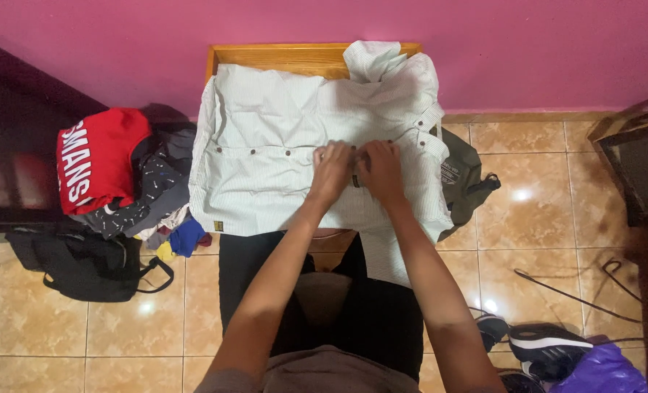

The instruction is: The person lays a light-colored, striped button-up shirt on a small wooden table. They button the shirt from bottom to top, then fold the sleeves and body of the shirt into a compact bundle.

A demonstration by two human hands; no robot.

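Observation:
A pale green striped button-up shirt (266, 145) lies spread over a small wooden table (280, 54) against the pink wall. My left hand (331, 171) and my right hand (382, 169) sit side by side on the shirt's button placket, fingers pinched on the fabric around a dark button between them. Several other dark buttons run left along the placket. The shirt's collar and one sleeve bunch up at the far right corner of the table.
A pile of clothes topped by a red shirt (98, 156) lies to the left. A black bag (84, 266) sits on the tiled floor below it. An olive bag (462, 178) is right of the table. Black shoes (542, 346) and a purple bag (604, 371) lie at lower right.

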